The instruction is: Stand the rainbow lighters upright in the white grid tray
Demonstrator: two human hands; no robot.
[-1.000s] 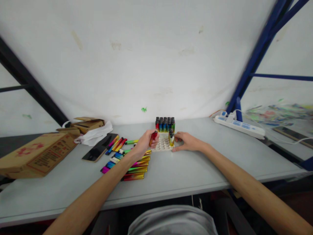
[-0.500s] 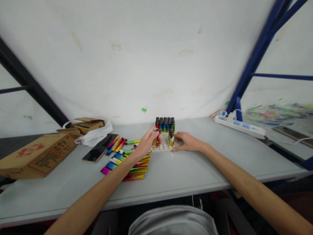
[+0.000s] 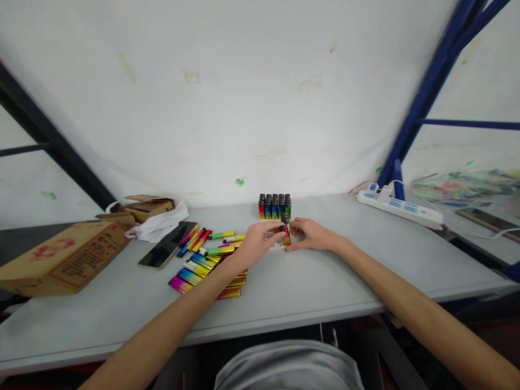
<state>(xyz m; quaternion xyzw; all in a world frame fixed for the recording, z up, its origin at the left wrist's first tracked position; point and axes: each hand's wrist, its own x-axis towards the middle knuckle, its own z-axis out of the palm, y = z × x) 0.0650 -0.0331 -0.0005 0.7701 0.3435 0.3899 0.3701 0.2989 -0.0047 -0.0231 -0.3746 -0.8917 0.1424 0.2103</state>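
My left hand [image 3: 260, 240] pinches a red lighter [image 3: 286, 236] by its black top and holds it upright at the front right corner of the white holed tray [image 3: 278, 247]. Just behind it, dark lighter tops [image 3: 284, 218] stick up along the tray's right side. My right hand [image 3: 311, 234] rests against that side, thumb low at the near corner and fingers farther back, curved and apart. Most of the tray is hidden behind my left hand. At the tray's back, several upright lighters [image 3: 275, 207] with black tops stand in close rows.
Loose colourful lighters [image 3: 195, 268] lie left of the tray, partly under my left forearm. Farther left are a phone [image 3: 168, 245], a white plastic bag [image 3: 158, 223] and cardboard boxes [image 3: 65, 254]. A white power strip [image 3: 400, 210] lies at the back right.
My left hand has moved right across the tray with the red lighter, bringing it to the right row. My right hand has stayed in place.
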